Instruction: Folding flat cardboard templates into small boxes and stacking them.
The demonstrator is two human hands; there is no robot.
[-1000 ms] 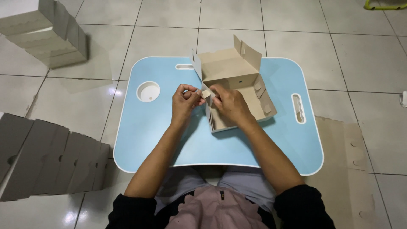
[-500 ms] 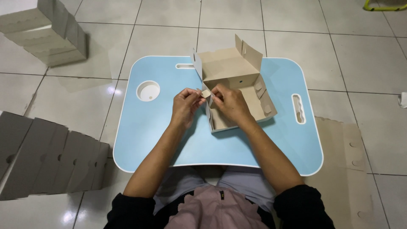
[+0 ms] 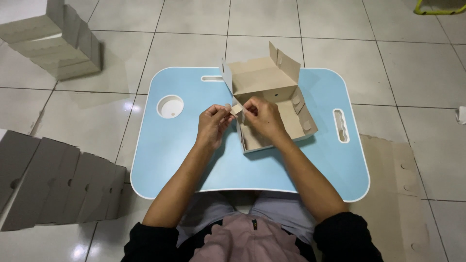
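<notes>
A half-folded brown cardboard box (image 3: 272, 92) stands on a light blue lap table (image 3: 170, 155), its lid flap raised toward the far side. My left hand (image 3: 212, 125) pinches a small side flap at the box's left wall. My right hand (image 3: 264, 119) grips the same flap from the right, resting over the box's open tray. Both thumbs and forefingers meet at the flap.
Several flat cardboard blanks (image 3: 53, 179) lie fanned on the tiled floor to the left. A stack of folded boxes (image 3: 53, 41) stands at the far left. Another flat cardboard sheet (image 3: 403, 194) lies on the right. The table has a round cup hole (image 3: 170, 106) and a handle slot (image 3: 341, 125).
Both hands stay on the side flap with only slight finger shifts; the box has hardly moved.
</notes>
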